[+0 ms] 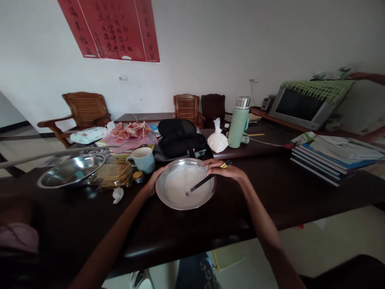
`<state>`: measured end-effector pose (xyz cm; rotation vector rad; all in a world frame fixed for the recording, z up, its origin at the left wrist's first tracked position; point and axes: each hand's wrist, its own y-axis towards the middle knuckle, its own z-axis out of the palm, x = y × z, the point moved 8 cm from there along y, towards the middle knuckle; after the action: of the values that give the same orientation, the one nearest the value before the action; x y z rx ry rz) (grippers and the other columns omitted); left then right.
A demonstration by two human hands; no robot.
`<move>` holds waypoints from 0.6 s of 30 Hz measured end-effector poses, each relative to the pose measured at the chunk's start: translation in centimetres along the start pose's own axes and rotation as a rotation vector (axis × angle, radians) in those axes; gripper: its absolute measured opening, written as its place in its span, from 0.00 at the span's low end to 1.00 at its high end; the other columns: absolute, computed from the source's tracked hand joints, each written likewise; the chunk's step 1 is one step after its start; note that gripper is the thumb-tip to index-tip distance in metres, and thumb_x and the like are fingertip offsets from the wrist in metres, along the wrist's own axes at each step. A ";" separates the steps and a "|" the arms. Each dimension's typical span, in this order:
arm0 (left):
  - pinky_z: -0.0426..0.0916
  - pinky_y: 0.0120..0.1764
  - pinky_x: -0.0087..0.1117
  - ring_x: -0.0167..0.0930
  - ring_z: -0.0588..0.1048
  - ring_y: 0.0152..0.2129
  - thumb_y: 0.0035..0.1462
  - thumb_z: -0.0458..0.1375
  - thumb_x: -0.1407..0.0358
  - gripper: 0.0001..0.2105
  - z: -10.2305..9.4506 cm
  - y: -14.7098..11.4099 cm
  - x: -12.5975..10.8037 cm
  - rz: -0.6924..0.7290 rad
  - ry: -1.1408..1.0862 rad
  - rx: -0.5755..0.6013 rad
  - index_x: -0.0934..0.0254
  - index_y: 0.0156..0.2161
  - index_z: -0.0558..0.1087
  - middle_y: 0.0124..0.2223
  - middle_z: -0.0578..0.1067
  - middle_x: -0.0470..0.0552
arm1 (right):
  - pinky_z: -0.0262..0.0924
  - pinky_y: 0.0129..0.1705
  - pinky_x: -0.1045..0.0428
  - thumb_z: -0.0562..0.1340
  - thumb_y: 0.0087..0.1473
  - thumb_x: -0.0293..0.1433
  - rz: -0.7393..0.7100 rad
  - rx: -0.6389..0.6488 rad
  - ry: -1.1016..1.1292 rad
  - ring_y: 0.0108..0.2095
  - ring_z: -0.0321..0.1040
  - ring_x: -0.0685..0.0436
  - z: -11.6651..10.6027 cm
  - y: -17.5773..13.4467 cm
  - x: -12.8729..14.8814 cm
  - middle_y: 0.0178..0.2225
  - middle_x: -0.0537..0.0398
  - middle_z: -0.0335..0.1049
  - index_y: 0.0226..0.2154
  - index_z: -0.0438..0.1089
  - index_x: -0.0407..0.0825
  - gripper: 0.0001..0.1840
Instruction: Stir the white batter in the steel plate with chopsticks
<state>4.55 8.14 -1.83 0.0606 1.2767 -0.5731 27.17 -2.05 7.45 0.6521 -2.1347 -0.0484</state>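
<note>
A shallow metal bowl (185, 206) stands on the dark table, with milky white liquid (177, 182) in it. My left hand (155, 180) is closed on the bowl's left rim; most of its fingers are hidden behind the side. At the far right rim, my right hand (224, 168) has its fingers against the edge. Black chopsticks (200, 184) with gold-banded ends are gripped in that same hand, and their tips slant down into the liquid. Behind the bowl, a tied plastic bag of white powder (217, 142) sits beside a green thermos (239, 126).
To the left are a second metal basin (72, 170), a blue mug (143, 159), a small jar (138, 176), plastic boxes (116, 173) and crumpled tissue (118, 195). A black case (182, 138) lies behind. Stacked books (325, 154) are at right. Another person's hand (359, 76) is near the television (303, 105).
</note>
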 end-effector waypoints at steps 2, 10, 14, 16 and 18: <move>0.67 0.30 0.31 0.33 0.74 0.22 0.49 0.59 0.62 0.09 -0.1 0.0 0.0 0.005 0.008 -0.015 0.66 0.32 0.76 0.25 0.78 0.49 | 0.52 0.58 0.45 0.57 0.57 0.35 0.011 -0.056 -0.054 0.53 0.61 0.43 0.2 0.5 -0.3 0.49 0.51 0.66 0.30 0.74 0.50 0.12; 0.67 0.28 0.32 0.34 0.74 0.20 0.49 0.59 0.61 0.09 -0.6 0.1 -0.1 -0.017 0.051 -0.063 0.66 0.31 0.76 0.22 0.77 0.48 | 0.54 0.56 0.45 0.56 0.58 0.36 0.007 -0.134 -0.105 0.49 0.65 0.43 -2.0 0.0 -0.8 0.43 0.52 0.71 0.27 0.73 0.49 0.14; 0.68 0.28 0.31 0.33 0.75 0.20 0.49 0.60 0.60 0.10 -0.7 0.4 0.2 -0.038 0.037 -0.021 0.65 0.32 0.76 0.24 0.78 0.48 | 0.56 0.55 0.48 0.56 0.58 0.35 -0.049 -0.018 -0.098 0.49 0.64 0.45 0.6 0.9 0.4 0.44 0.52 0.70 0.30 0.73 0.49 0.12; 0.69 0.30 0.31 0.33 0.76 0.22 0.49 0.60 0.60 0.10 -0.6 0.6 0.1 -0.024 0.020 0.015 0.65 0.35 0.76 0.26 0.79 0.48 | 0.56 0.54 0.49 0.57 0.58 0.33 -0.037 -0.060 -0.120 0.48 0.65 0.46 0.7 1.3 0.2 0.42 0.53 0.70 0.31 0.73 0.50 0.10; 0.69 0.30 0.31 0.33 0.76 0.22 0.48 0.61 0.61 0.11 -0.6 0.6 0.0 -0.010 0.020 0.024 0.65 0.35 0.76 0.26 0.79 0.47 | 0.57 0.54 0.49 0.57 0.58 0.32 -0.014 -0.129 -0.135 0.46 0.65 0.46 -0.2 1.2 -0.3 0.40 0.54 0.71 0.30 0.72 0.50 0.10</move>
<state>4.28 8.90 -2.23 0.0806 1.2906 -0.5977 26.98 -0.86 7.70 0.6027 -2.2346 -0.2426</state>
